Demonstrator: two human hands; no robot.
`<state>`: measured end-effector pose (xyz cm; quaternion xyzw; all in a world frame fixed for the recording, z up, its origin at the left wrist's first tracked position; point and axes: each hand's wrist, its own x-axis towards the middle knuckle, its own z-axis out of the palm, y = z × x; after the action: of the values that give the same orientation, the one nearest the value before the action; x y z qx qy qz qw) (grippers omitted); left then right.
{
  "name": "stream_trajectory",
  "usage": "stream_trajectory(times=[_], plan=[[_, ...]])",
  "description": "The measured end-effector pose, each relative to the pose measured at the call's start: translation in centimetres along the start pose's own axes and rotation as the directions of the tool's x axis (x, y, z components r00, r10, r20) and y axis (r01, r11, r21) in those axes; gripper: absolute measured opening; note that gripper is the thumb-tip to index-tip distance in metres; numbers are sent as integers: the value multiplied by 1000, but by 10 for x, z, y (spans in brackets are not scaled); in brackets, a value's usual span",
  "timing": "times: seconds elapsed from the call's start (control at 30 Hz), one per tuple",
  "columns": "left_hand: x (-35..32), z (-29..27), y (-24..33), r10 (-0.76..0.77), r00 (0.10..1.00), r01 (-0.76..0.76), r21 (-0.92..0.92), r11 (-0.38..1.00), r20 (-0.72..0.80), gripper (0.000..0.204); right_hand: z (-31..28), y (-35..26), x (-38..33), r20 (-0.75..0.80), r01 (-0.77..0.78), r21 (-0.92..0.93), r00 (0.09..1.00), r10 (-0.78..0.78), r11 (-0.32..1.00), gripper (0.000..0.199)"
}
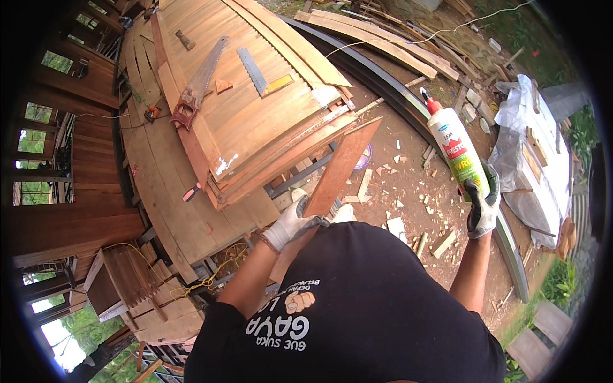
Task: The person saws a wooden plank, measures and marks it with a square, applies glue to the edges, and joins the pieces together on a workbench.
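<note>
My left hand (292, 226), in a white and grey work glove, is closed round a long reddish wooden board (343, 167). The board slants up and away from my body, beside the corner of a stacked slatted wooden panel (262, 115). Out to the right, my gloved right hand (483, 207) grips a white glue bottle (454, 142) near its base. A red cap with a dark tip tops the bottle, which tilts slightly left. White glue smears (226, 165) mark the panel's near corner.
A handsaw (203, 80), a try square (254, 71) and a short wooden-handled tool (185, 39) lie on the panel. Dark metal beams (399, 92) curve past on the right. Wood scraps (444, 243) litter the ground. Plastic sheeting (511, 137) covers a pile at far right.
</note>
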<state>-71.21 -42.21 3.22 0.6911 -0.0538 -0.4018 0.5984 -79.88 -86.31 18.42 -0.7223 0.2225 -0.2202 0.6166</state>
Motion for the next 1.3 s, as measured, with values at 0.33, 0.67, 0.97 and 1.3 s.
stream_trajectory(times=[0.33, 0.67, 0.97, 1.3], plan=[[1, 11, -8, 35, 989, 27, -412, 911, 143, 53, -67, -32, 37, -352, 307, 554, 929, -116, 774, 50], [-9, 15, 33, -9, 980, 78, -342, 936, 198, 40, -145, -2, 87, -398, 396, 773, 911, -108, 495, 51], [-14, -22, 40, 2, 896, 251, -509, 823, 444, 60, -107, -54, 67, -311, 331, 877, 944, -113, 348, 64], [-7, 11, 51, 133, 954, 8, 462, 887, -270, 65, -82, -80, 51, -153, 227, 873, 968, -199, 431, 60]])
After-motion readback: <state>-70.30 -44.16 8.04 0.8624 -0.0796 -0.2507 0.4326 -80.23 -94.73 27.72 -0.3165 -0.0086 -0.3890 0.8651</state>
